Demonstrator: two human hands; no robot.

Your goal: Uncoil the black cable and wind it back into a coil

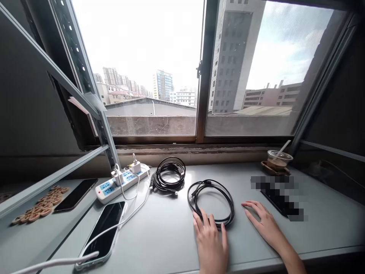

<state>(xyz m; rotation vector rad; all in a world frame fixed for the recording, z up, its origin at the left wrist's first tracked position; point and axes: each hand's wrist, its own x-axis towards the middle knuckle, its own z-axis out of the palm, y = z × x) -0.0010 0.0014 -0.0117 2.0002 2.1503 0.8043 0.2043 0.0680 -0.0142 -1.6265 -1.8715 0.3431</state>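
A black cable (231, 201) lies in a loose loop on the grey table, one plug end pointing inward at its upper left. My left hand (210, 241) rests at the near side of this loop, fingers spread and fingertips touching or just over the cable; it does not grip it. To the right of the loop, my right hand (264, 222) lies on the tabletop with its fingers stretched out and nothing in them. Behind and to the left sits a thicker coil of black cable (159, 179) with its connectors showing.
At left, a white power strip (102, 197) holds two plugged chargers; a white cord (129, 217) crosses a phone (107, 224). Another phone (76, 195) and round wooden pieces (42, 205) lie farther left. A lidded drink cup (278, 160) and a partly blurred dark object (275, 199) are right.
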